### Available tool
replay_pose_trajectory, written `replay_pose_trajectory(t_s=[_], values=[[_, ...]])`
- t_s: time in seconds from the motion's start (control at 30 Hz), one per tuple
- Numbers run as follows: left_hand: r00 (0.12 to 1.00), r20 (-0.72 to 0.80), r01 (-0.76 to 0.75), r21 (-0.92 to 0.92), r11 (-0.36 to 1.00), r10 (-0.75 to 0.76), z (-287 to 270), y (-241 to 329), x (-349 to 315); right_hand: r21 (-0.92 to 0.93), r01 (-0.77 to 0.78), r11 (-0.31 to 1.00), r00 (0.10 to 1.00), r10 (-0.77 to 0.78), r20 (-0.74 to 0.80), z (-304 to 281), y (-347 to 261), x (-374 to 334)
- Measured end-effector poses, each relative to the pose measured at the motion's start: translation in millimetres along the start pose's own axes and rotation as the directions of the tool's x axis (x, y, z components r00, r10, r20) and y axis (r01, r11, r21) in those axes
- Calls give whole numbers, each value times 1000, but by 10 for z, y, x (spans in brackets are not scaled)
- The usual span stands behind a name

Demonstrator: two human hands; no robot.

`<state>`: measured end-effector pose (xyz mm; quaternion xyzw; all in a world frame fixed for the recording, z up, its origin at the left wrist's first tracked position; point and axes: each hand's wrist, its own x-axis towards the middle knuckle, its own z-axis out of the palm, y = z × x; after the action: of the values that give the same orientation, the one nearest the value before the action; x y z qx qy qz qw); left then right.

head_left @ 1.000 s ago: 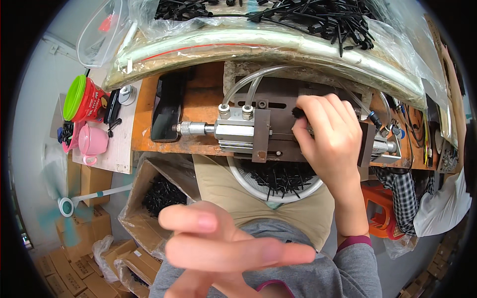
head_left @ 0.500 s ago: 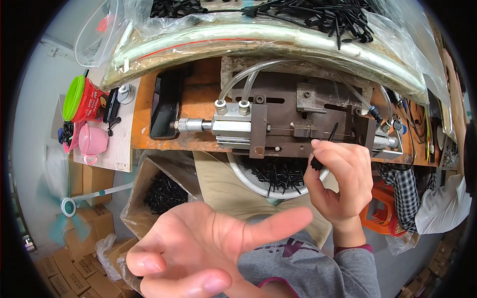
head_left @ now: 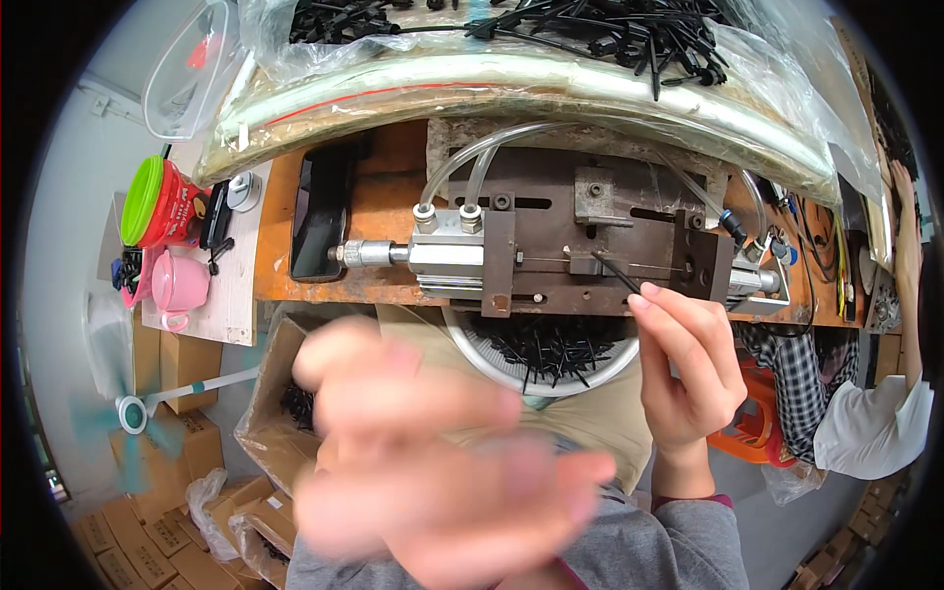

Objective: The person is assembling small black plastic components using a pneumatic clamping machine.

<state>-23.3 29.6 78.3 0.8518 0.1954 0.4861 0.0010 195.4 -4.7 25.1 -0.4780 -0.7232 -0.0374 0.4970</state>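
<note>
- A dark phone [head_left: 322, 211] lies flat on the orange desk [head_left: 388, 202], left of the metal fixture; its screen is black and unlit.
- Clear plastic bags [head_left: 551, 74] holding black plastic parts stretch along the desk's far edge.
- A red can with a green lid [head_left: 157, 204] stands at the left end.
- An open brown cardboard box [head_left: 280, 393] of black parts sits below the desk.
- Closed brown cartons [head_left: 108, 536] are stacked on the floor at lower left.

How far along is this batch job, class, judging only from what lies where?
Done: many black pieces fill the white bowl. In hand: the right hand pinches one thin black piece at the metal jig; the left hand is blurred. Left: a bagged heap behind.
</note>
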Motion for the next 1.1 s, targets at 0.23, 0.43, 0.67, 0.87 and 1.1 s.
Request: replay_pose_trajectory(t_s=[0.23,0.43,0.67,0.87,1.1], values=[[977,-68,181,-225,957,-201,389,-388,185,-71,-22,997,995,15,-98,-22,163,-216],[936,-96,320,-168,932,-339,539,-564,416,-203,203,958,978,-189,84,118,309,-335],[921,82,387,-280,878,-380,583,-842,766,-164,8,986,990,16,142,374,178,-530],[983,-117,155,90,984,-144,728,-833,916,-98,-32,995,989,46,143,320,176,-530],[795,344,595,-281,753,-500,587,-58,61,-116,104,988,993,-96,74,6,52,-446]])
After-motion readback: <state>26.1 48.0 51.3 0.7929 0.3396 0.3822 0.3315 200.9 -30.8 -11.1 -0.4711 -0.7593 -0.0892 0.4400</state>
